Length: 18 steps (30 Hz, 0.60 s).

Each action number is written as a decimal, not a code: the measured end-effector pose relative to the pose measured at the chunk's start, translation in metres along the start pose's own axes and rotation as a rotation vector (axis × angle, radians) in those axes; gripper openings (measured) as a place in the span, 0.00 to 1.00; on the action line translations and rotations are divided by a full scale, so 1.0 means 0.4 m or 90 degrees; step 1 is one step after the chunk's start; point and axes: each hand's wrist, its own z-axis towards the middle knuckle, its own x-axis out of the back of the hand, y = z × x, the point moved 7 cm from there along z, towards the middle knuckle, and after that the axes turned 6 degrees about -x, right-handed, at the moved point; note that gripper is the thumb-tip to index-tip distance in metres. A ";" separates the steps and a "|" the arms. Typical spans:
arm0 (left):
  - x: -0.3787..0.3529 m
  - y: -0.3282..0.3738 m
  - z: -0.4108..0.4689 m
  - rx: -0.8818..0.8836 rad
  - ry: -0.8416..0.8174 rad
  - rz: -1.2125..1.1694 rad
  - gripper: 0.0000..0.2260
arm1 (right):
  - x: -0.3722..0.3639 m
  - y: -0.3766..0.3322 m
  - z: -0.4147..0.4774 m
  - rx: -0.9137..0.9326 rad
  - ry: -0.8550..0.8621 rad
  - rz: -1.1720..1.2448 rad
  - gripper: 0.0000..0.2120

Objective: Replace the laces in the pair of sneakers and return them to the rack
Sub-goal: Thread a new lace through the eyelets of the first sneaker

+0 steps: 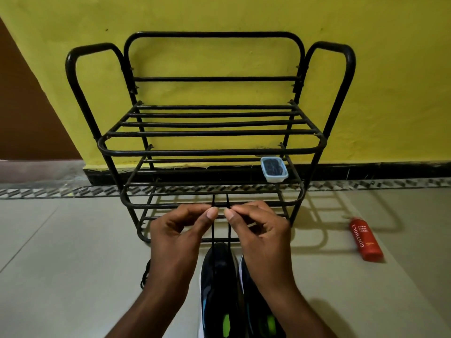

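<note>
I judge the black lace [213, 231] limp, light and a little slick, best pinched near its stiff tips. Its two ends rise from the left sneaker [217, 276] on the floor [73, 264]. My left hand [180, 230] pinches one and my right hand [261, 230] the other, close together in front of the rack [210, 152].

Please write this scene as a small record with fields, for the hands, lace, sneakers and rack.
left hand: pinches one end of the black lace
right hand: pinches the other end
sneakers: side by side on the floor, lace runs down to the left one
shoe rack: black metal, against the yellow wall
plastic container: on the rack's middle shelf, right side
Cinthol bottle: red, lying on the floor, right
</note>
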 end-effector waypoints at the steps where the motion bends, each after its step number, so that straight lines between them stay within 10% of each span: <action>1: -0.001 -0.001 0.000 -0.001 -0.002 0.002 0.03 | -0.001 0.000 -0.001 0.001 -0.001 -0.001 0.03; 18: 0.026 -0.199 -0.019 0.105 -0.123 0.023 0.08 | -0.009 0.192 -0.005 -0.137 -0.077 -0.132 0.09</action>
